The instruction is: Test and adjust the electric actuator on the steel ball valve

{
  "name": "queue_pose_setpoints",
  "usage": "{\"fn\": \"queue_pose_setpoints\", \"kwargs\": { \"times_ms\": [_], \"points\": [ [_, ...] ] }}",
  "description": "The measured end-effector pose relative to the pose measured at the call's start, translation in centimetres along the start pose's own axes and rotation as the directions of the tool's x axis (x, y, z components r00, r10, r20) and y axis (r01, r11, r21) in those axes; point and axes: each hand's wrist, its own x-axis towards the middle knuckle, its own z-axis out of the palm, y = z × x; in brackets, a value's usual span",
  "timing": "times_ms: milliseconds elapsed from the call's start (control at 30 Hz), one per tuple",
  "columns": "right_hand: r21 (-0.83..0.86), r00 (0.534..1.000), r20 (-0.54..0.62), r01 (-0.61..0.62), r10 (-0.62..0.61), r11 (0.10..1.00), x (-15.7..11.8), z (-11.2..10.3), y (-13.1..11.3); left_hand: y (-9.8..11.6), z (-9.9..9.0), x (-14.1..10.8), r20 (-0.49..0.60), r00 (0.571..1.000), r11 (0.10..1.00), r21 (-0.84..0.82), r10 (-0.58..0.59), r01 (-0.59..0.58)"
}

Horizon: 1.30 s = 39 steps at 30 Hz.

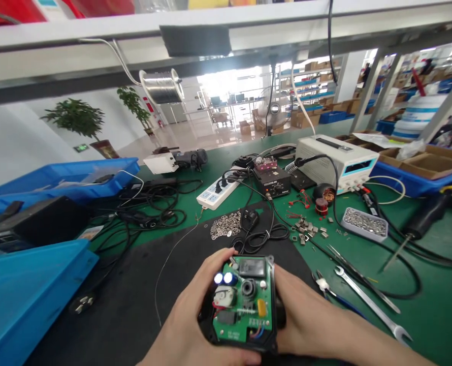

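Note:
A black housing [206, 325] with a green circuit board [241, 305] inside is held near the bottom centre, its open side facing the camera. My left hand [195, 310] wraps round its left side, with the thumb along the lower edge. Against the right side is my right hand [302, 310], its fingers partly hidden behind the housing. The board carries two capacitors, a black relay, a round coil and a yellow part. Beyond the housing, a pile of small metal washers [226, 225] and a coiled black cable [267, 238] lie on the black mat [134, 284].
Pliers [325, 285], a wrench [370, 302] and tweezers [363, 279] lie at right, near a tray of small parts [364, 223] and a screwdriver [426, 218]. Blue bins [31, 300] stand left. A power strip [216, 192], soldering station [272, 182] and power supply [334, 160] stand behind.

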Motion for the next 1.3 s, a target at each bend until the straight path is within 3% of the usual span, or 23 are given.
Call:
{"fn": "queue_pose_setpoints", "kwargs": {
  "times_ms": [267,400,567,633,700,767,933,1067,1167,1300],
  "points": [
    [0.268,0.978,-0.143,-0.106,0.149,0.957,-0.2,0.4,-1.3,0.9,-0.7,1.0,0.078,0.994,0.997,-0.006,-0.079,0.080],
    [0.306,0.975,-0.194,-0.043,0.106,0.951,0.0,0.7,-1.8,1.0,-1.8,1.0,0.165,0.981,0.991,-0.067,-0.102,0.114],
    [0.287,0.959,-0.282,0.064,0.020,0.956,0.4,2.0,-1.5,0.9,-5.0,2.4,0.323,0.945,0.964,-0.231,-0.054,0.134],
    [0.250,0.956,-0.294,0.075,0.002,0.965,0.4,2.3,-1.2,0.2,-5.7,4.3,0.265,0.964,0.978,-0.191,-0.025,0.078],
    [0.233,0.959,-0.283,0.088,-0.019,0.968,0.4,2.4,-0.9,-0.7,-5.3,7.0,0.001,0.999,0.988,0.144,-0.053,0.052],
    [0.234,0.964,-0.260,0.113,-0.049,0.966,0.3,2.2,-0.5,-1.8,-3.7,10.1,-0.102,0.995,0.961,0.271,-0.022,0.049],
    [0.284,0.979,-0.200,0.098,-0.041,0.954,0.4,2.2,1.4,-3.0,2.1,16.4,-0.106,0.991,0.873,0.487,0.082,-0.020],
    [0.379,0.981,-0.195,0.088,-0.013,0.921,0.9,3.1,4.0,-3.0,4.4,18.5,-0.069,0.993,0.798,0.602,0.091,-0.031],
    [0.420,0.983,-0.185,0.059,0.022,0.906,1.2,3.6,5.2,-3.1,3.6,18.9,-0.084,0.994,0.771,0.637,0.073,-0.002],
    [0.444,0.985,-0.165,0.037,0.041,0.895,1.1,3.2,5.1,-3.6,-1.0,19.5,-0.250,0.968,0.763,0.630,0.021,0.146]
  ]
}}
